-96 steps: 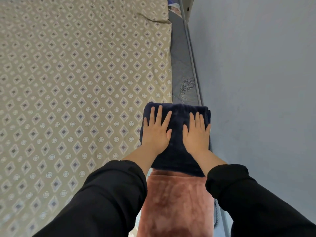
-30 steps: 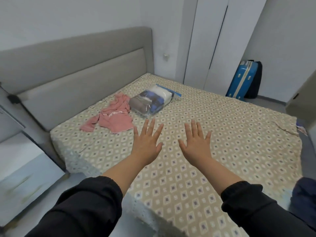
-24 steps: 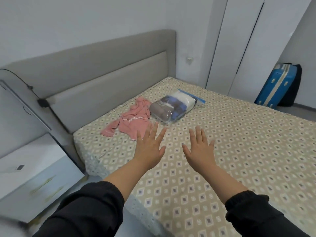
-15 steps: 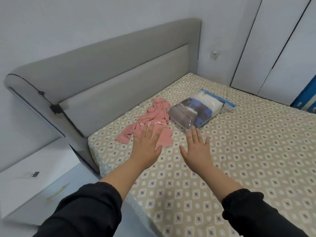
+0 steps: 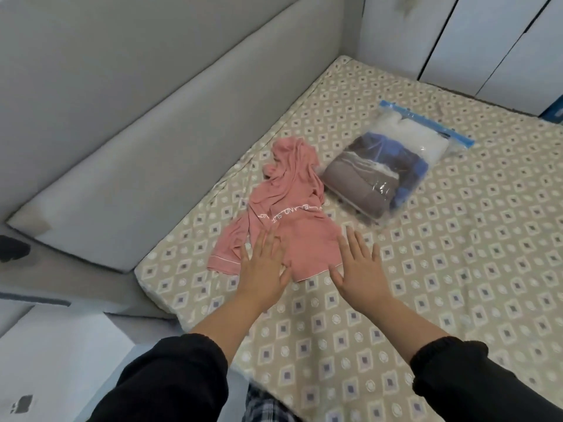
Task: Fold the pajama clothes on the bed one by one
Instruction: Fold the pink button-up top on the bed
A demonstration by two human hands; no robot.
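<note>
The left hand (image 5: 262, 269) and the right hand (image 5: 359, 269) are both released, fingers straight and spread, palms down, holding nothing. The left one overlaps the near hem of the pink pajama top (image 5: 292, 214); the right one sits just beside that hem's right corner. Whether either palm actually touches the cloth cannot be told.

The top lies crumpled on the bed (image 5: 457, 269), near the corner by the headboard (image 5: 152, 117), with one sleeve trailing toward the mattress edge and the far part bunched into twisted ridges.

Judging from this, the likely trouble is folding before flattening: if the hands gather the cloth as it lies, the twists would get pressed into the fold. The trailing sleeve could slide off the mattress edge if the top is tugged that way. A clear plastic bag (image 5: 393, 175) of packed clothes lies just beside the bunched end, so a wide spread could snag or shove it.

White lettering runs across the top; "AND" seems readable, the rest is lost in creases. The bag's blue strip shows no legible print.
</note>
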